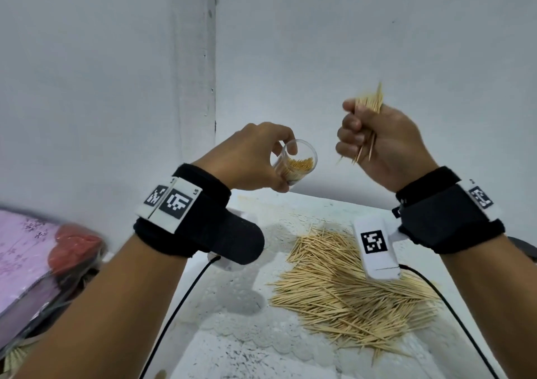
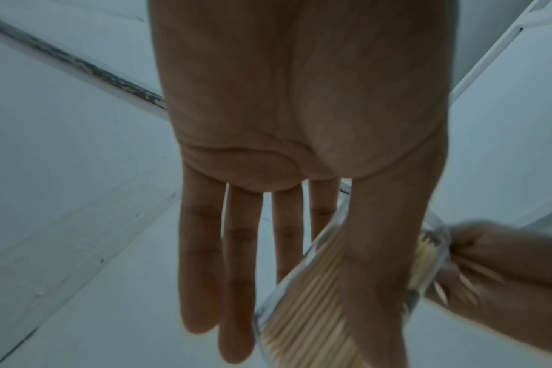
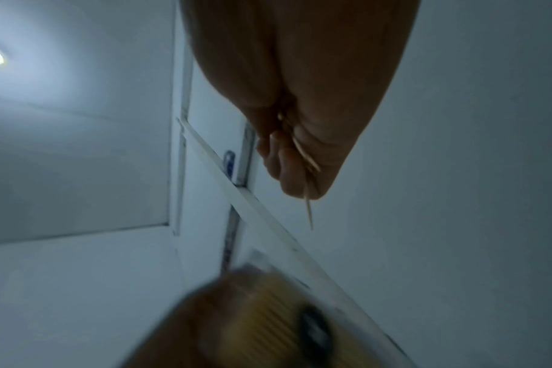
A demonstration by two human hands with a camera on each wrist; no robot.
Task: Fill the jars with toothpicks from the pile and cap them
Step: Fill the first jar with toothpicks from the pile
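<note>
The left hand [image 1: 250, 157] holds a clear plastic jar [image 1: 296, 163] up above the table [image 1: 232, 306], thumb and fingers wrapped round its wall. The jar is tilted, its open mouth turned toward the camera and toward the right hand, and toothpicks already fill much of it — their tips show as a yellow cluster inside the rim. No cap is on it. In the left wrist view the jar [image 2: 309, 293] lies slanted across the palm under the thumb, with 4 fingers reaching past it.

The right hand [image 1: 380, 140] is clenched round a bundle of toothpicks [image 1: 370, 103], raised just beside the jar but apart from it. The bundle sticks out above the fist, and a few loose ends poke out below, between the curled fingers. The right wrist view shows the fist [image 3: 300, 139] from beneath with 1 toothpick pointing down out of it; the jar at the bottom of that view is blurred.

The pile of toothpicks [image 1: 348, 294] lies spread on the white table below the right wrist, well under both hands. At the left edge, pink patterned fabric [image 1: 26, 250] lies beside something red [image 1: 75, 247] — too blurred to identify.
</note>
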